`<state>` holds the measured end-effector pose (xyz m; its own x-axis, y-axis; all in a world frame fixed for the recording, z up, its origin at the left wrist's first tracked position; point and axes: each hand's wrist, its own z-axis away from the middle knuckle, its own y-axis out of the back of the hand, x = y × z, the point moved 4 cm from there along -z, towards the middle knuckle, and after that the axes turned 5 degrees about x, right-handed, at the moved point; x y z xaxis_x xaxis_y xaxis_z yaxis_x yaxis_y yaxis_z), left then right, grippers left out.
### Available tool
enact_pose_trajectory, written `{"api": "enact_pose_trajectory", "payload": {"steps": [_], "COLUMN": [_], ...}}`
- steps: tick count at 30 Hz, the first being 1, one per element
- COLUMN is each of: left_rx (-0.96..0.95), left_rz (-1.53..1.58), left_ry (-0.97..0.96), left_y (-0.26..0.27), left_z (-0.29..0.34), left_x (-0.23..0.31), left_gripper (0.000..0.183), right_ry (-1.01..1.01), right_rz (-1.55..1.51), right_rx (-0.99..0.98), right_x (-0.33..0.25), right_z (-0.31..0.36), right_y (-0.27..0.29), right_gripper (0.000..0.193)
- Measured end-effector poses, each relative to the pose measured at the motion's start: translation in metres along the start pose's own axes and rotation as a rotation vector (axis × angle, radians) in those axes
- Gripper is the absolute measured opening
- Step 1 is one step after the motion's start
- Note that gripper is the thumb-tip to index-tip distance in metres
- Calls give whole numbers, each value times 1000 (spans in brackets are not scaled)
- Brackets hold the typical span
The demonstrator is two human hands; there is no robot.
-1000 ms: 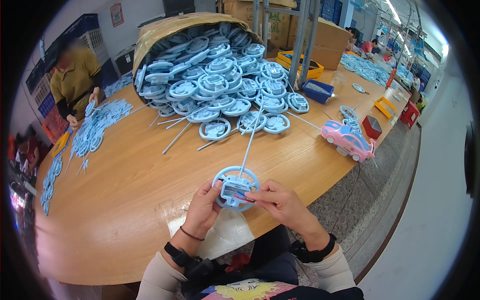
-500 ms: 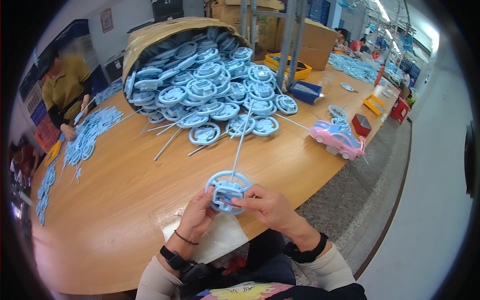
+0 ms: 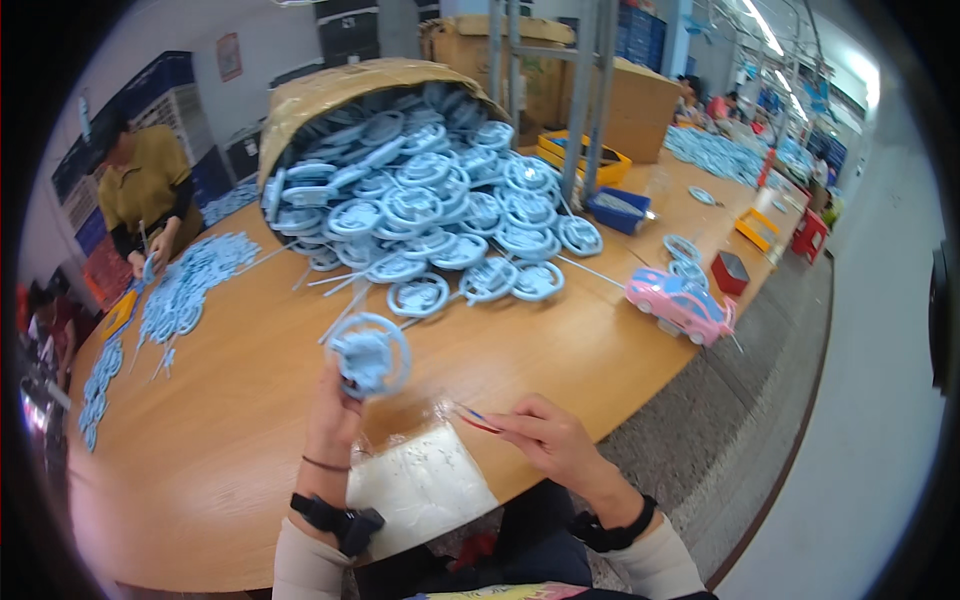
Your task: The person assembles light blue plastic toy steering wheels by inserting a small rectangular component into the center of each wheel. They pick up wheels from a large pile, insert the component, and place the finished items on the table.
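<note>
My left hand [image 3: 335,415] is closed on the lower edge of a light blue toy steering wheel [image 3: 366,360], raised over the table; its rod points up toward the pile and is blurred. My right hand [image 3: 552,440] pinches a thin red and blue tweezer-like tool [image 3: 478,421], its tip pointing left, apart from the wheel. Under and between my hands a white sheet [image 3: 425,485] lies at the table's near edge, with small clear scraps by its top. Behind the wheel, many similar wheels with rods spill out of a large brown sack [image 3: 285,115].
On the right of the wooden table [image 3: 230,440] sit a pink toy car [image 3: 680,305], a red box [image 3: 730,272], a yellow tray [image 3: 757,230] and a blue bin [image 3: 618,210]. Metal posts [image 3: 588,100] rise beside the sack. At far left a co-worker [image 3: 150,190] handles wheels by a smaller heap [image 3: 195,285].
My left hand has carried the steering wheel up and left, away from my right hand. The tool has come out of the wheel's middle and stays in my right fingers.
</note>
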<state>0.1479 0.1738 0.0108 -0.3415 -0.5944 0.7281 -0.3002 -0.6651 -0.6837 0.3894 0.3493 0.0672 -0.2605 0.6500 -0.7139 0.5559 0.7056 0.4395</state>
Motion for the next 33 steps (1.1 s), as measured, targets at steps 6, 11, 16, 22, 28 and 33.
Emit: {"api": "enact_pose_trajectory", "payload": {"steps": [6,11,16,22,28,33], "left_rx": [-266,-296,-260,-118,-69,-166], "left_rz": [81,-1537,-1758,-1839,-1019,-153], "left_ry": [-38,-870,-970,-765,-249,250], "left_y": [4,-64,-102,-104,-55,-30], "left_z": [-87,-88,-119,-103,-48,18], "left_x": [37,-6,-98,-51,35,2], "left_gripper": [41,52,35,19,33,27], "right_ry": [-52,-114,-71,-7,75,140], "right_rz": [5,-1,115,129,173,141], "right_rx": [70,57,72,-155,-205,-99], "right_x": [15,20,36,7,3,-16], "right_z": [8,11,26,17,17,16], "right_y": [24,18,34,-10,-33,-21], "right_gripper": [28,26,22,20,18,18]}}
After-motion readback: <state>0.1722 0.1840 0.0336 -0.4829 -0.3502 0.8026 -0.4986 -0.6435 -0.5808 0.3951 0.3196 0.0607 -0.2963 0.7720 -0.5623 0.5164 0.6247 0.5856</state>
